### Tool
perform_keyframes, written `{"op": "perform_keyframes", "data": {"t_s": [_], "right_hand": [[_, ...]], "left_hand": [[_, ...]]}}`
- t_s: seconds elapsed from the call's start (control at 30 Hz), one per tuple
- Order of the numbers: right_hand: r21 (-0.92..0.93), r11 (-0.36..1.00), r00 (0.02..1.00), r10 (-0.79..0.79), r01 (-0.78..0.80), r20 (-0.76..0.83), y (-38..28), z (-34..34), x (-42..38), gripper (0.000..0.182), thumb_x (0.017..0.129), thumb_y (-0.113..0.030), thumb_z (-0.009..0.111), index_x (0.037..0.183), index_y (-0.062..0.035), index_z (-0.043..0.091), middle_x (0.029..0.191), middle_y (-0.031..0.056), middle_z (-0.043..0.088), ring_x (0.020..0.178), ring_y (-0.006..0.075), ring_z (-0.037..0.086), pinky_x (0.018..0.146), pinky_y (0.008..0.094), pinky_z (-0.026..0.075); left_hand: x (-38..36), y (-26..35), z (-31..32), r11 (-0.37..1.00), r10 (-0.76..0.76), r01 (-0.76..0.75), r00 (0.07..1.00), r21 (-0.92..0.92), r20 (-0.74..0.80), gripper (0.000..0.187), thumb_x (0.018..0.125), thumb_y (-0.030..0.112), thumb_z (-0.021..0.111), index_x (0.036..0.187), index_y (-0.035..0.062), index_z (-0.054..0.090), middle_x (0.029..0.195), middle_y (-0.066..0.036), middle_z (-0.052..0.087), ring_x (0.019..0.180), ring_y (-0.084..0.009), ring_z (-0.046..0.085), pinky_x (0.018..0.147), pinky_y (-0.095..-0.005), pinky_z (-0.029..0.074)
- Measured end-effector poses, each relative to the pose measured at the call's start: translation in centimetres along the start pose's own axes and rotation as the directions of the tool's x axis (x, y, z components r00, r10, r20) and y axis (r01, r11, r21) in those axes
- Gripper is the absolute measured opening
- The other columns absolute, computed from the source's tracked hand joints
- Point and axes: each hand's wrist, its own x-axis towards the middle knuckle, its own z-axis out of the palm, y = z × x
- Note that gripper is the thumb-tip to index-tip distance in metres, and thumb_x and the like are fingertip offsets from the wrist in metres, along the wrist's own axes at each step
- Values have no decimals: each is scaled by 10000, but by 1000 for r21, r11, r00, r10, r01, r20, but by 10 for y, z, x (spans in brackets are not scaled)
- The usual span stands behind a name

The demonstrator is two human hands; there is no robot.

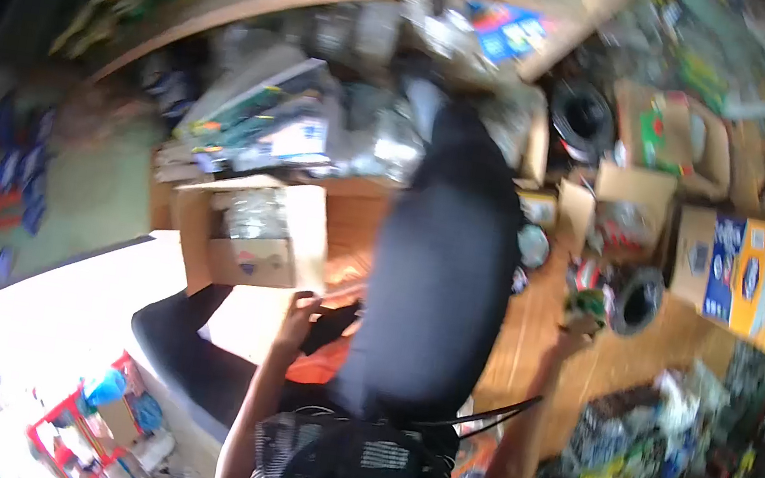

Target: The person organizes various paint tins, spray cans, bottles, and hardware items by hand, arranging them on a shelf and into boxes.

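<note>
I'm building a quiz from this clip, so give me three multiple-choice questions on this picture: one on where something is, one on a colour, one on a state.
1. Where is the open cardboard box?
A. above the left hand
B. beside the right hand
C. on the floor at lower left

2. What colour is the large padded shape in the middle?
A. red
B. black
C. white

3. What is the right hand doing?
A. hanging free
B. resting flat on wood
C. raised to a small green object

Answers: A, the box sits just above the left hand; B, it is black; C, the fingers meet the object.
</note>
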Motion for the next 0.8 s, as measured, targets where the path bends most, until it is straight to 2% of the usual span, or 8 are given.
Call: {"op": "perform_keyframes", "data": {"t_s": [0.1,0.23,0.37,0.43,0.5,0.57,0.6,0.8], "right_hand": [[164,984,986,36,-63,165,-127,39,-41,629,948,-421,617,1435,-76,419,1250,118,582,1075,244,602,791,370,537],[254,925,861,-363,284,356,-274,112,-87,729,927,-399,620,1534,-99,349,1419,127,490,1255,251,522,967,374,477],[357,695,475,-700,625,533,-417,194,-187,728,935,-373,605,1548,-105,318,1416,113,489,1268,240,508,995,381,457],[435,789,393,-601,435,696,-460,248,-239,750,925,-378,616,1541,-88,302,1424,124,480,1279,271,507,1048,388,420],[436,818,295,-552,375,780,-497,303,-308,838,884,-403,653,1542,-61,263,1470,174,440,1297,344,499,1115,412,364],[510,581,70,-700,634,711,-506,373,-347,930,850,-427,708,1543,-28,233,1463,218,436,1277,356,515,1093,405,392],[466,513,29,-694,721,719,-508,408,-369,984,823,-441,738,1540,-7,223,1466,252,428,1295,356,504,1095,396,389],[427,405,-21,-705,808,709,-499,571,-467,1127,744,-436,822,1498,117,193,1429,349,445,1349,417,459,1128,413,361]], "left_hand": [[-1,7,-13,972,126,-147,984,182,122,371,969,277,670,1211,46,510,1002,-190,703,797,-223,692,669,-351,578],[-6,61,-29,883,63,-138,982,448,178,482,937,378,669,1205,5,523,975,-236,721,944,-326,719,831,-433,566],[20,45,-80,792,198,-211,976,573,86,479,891,346,659,1211,12,534,977,-264,708,955,-410,695,848,-469,550],[72,-24,-103,608,373,-307,924,732,78,414,894,327,647,1155,17,564,972,-273,701,960,-433,682,823,-487,550],[26,69,-115,832,173,-112,983,543,-61,383,904,320,631,1140,25,569,959,-266,702,955,-443,677,800,-500,551],[63,37,-128,601,553,-480,827,639,102,386,909,313,626,1157,28,546,924,-245,709,913,-426,691,781,-489,554],[53,56,-131,724,503,-425,864,544,5,384,911,308,624,1161,29,542,913,-238,711,901,-421,693,779,-485,554],[30,107,-163,894,376,-302,908,332,-185,395,900,269,675,1178,31,526,900,-239,705,868,-445,678,774,-497,552]]}}
